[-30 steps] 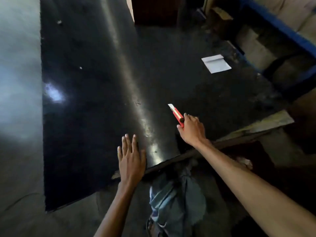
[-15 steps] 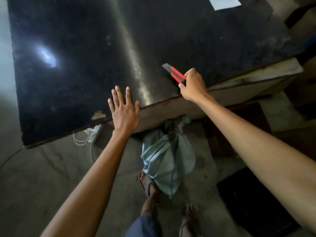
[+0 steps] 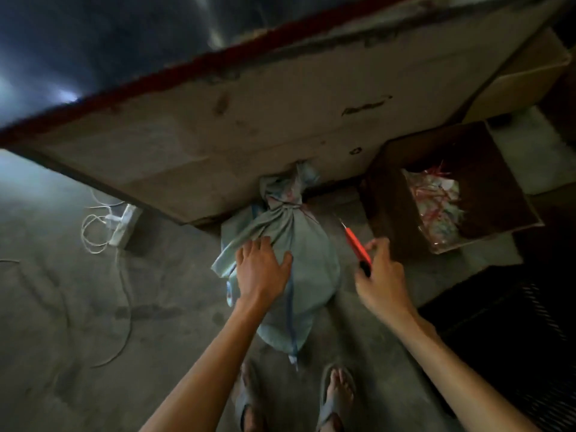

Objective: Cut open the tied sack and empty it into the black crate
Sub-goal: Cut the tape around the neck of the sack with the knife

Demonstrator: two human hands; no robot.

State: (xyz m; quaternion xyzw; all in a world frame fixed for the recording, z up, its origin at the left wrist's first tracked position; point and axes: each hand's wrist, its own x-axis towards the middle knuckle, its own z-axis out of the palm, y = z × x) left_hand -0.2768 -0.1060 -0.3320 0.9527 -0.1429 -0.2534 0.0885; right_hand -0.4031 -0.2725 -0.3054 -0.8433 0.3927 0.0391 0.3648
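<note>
A pale blue-green cloth sack (image 3: 307, 260) lies on the concrete floor against the table's side, its neck tied with thin cord (image 3: 291, 206). My left hand (image 3: 261, 271) rests flat on the sack's upper left part, fingers spread. Right of the sack, my right hand (image 3: 381, 282) grips a red box cutter (image 3: 355, 241), blade out and pointing toward the tied neck, a short way from it. The black slatted crate (image 3: 511, 322) stands on the floor at the right, partly cut off by the frame edge.
The black-topped table (image 3: 249, 126) overhangs the sack. A brown cardboard box (image 3: 389, 194) holding plastic wrappers sits right of the sack. A white power strip (image 3: 123, 224) with cables lies at the left. My sandalled feet (image 3: 335, 397) stand just below the sack.
The view dropped from the tabletop to the floor. My left hand left the table edge and landed on the sack; my right hand brought the cutter down beside the sack's neck.
</note>
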